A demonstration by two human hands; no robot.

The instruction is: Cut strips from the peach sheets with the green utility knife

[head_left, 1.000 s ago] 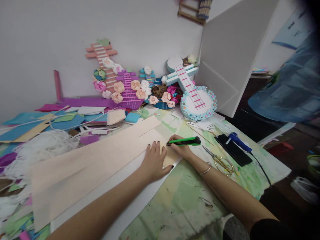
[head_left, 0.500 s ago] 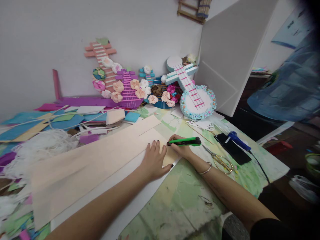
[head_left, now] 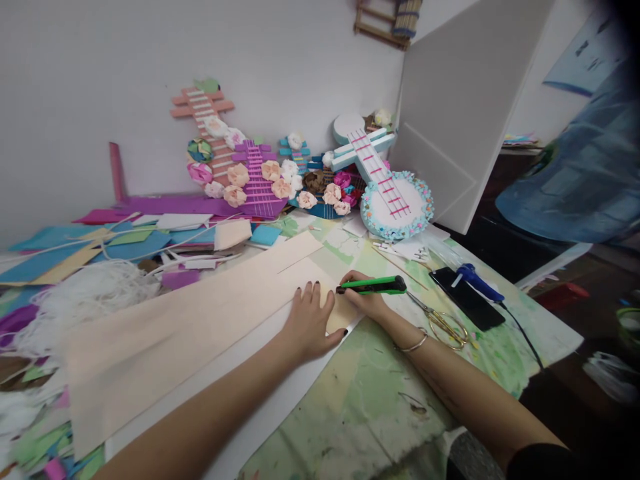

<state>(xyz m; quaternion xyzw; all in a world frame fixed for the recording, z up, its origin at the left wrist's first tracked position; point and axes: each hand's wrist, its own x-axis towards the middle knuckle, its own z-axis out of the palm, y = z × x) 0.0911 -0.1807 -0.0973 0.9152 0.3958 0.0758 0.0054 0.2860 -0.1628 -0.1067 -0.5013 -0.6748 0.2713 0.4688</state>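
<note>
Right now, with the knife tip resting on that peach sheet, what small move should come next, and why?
Probably a slow, short pull of the green knife along the peach sheet. The right hand grips it with the tip at the sheet's end, and the left hand lies flat beside it, pinning the sheet down.

Foam sheet lies across the desk; string pile left of it, scissors and phone right, guitar models behind against the wall.
</note>
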